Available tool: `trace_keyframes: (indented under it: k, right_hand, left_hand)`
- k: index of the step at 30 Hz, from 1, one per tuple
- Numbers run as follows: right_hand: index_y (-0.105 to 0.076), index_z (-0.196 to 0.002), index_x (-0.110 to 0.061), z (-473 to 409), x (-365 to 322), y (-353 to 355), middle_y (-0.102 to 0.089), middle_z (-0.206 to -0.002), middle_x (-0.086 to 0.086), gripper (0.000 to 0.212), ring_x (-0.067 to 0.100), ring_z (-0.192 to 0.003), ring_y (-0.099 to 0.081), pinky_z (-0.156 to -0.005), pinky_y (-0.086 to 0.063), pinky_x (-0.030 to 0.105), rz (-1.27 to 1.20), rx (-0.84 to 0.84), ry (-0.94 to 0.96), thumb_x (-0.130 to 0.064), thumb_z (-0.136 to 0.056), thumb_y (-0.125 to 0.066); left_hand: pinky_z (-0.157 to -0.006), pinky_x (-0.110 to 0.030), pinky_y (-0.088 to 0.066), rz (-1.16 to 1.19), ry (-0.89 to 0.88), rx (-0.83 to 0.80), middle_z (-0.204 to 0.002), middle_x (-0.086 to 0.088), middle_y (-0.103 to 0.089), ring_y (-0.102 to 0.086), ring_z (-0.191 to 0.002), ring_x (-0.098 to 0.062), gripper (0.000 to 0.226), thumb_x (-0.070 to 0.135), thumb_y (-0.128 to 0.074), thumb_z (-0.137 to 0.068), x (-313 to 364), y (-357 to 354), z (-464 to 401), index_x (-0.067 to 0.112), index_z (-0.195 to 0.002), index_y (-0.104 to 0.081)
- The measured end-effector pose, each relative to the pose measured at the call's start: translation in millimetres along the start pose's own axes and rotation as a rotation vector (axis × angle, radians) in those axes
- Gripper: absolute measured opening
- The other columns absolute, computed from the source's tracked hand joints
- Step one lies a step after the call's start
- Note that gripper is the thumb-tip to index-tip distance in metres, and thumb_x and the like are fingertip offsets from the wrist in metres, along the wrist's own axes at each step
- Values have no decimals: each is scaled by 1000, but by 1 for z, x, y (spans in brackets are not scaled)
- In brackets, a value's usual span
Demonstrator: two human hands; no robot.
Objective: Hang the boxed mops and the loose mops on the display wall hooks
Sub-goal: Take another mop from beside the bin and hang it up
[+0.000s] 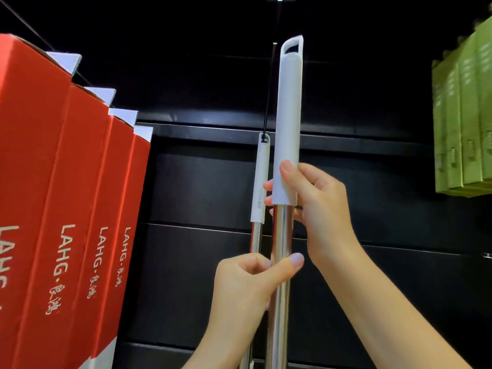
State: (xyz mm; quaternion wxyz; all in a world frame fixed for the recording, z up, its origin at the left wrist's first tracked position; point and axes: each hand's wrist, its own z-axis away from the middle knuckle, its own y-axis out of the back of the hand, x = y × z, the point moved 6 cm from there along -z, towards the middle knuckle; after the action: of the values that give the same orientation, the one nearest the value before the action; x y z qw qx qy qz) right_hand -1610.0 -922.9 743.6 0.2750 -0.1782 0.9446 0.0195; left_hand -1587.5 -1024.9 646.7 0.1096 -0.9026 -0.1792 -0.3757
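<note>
Two mops upright in the head view, close against a black slatted display wall (359, 182) of glossy horizontal panels. Nearer one: loose mop (282, 235) with a polished, mirror-like steel tube and a long, matte pale-grey plastic grip sleeve, rounded at the top and pierced by an oblong hanging slot. Gripped by both hands, its slot just right of the tip of a thin black wire hook (269, 97), not yet on it. Right hand (319, 206) wrapped round the joint where the plastic sleeve meets the steel, thumb lying flat up the front of the sleeve, fingertips showing round its left edge. Left hand (247, 280) lower down, curled round the bare steel tube, thumb pressed across its front. Just behind and left, touching or nearly touching: hung mop (259, 179), same build but looking slimmer, its small top loop already threaded on the hook, its steel shaft passing behind the left hand.

At the left, a row of four red boxed mops (66, 209), smooth cardboard, tall and narrow, overlapped like book spines, white top flaps folded out, pale "LAHG" lettering with Chinese characters running down the sides. At the far right, well apart, a row of green boxes (463, 115), blurred, pale print unreadable.
</note>
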Motion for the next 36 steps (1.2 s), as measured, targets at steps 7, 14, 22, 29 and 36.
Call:
trace_keyframes:
  k: [7, 14, 22, 29, 36]
  right_hand:
    - [-66, -102, -13, -3, -17, -5, -74, -80, 3, 25, 11, -62, -68, -56, -54, 18, -29, -21, 65, -31, -91, -54]
    - [-66, -101, -15, -3, -19, -18, -74, -81, 5, 22, 12, -62, -69, -56, -55, 20, -50, -73, 28, -31, -93, -53]
    - [-66, -96, -18, -3, -5, -22, -74, -86, 6, 20, 13, -66, -70, -63, -59, 25, -13, -39, -50, -34, -93, -54]
    - [-66, -97, -19, -1, 9, -23, -74, -86, 3, 20, 12, -68, -71, -65, -59, 24, 5, -20, -100, -35, -92, -54]
    - [-66, -103, -14, -2, 25, -25, -73, -88, 4, 26, 13, -69, -71, -65, -60, 24, 39, -13, -95, -34, -93, -53]
  left_hand:
    - [-70, -40, -58, 3, 2, -7, -43, 5, -41, -48, -49, -8, 50, 61, -71, -45, 17, 4, 0, 17, -41, -47]
    - [-68, -36, -57, -16, 10, 13, -48, -2, -41, -48, -51, -11, 53, 64, -69, -43, 19, 15, 2, 17, -42, -45]
    - [-69, -36, -58, -14, 17, 18, -56, -9, -44, -50, -58, -20, 55, 62, -71, -48, 11, 18, 2, 12, -48, -48]
    - [-71, -42, -58, -30, 47, 16, -59, -17, -53, -58, -61, -27, 52, 60, -72, -50, 1, 22, 5, 14, -46, -50]
    - [-72, -42, -59, -53, 69, -19, -59, -10, -55, -59, -62, -21, 47, 60, -71, -51, -15, 25, -2, 18, -44, -51]
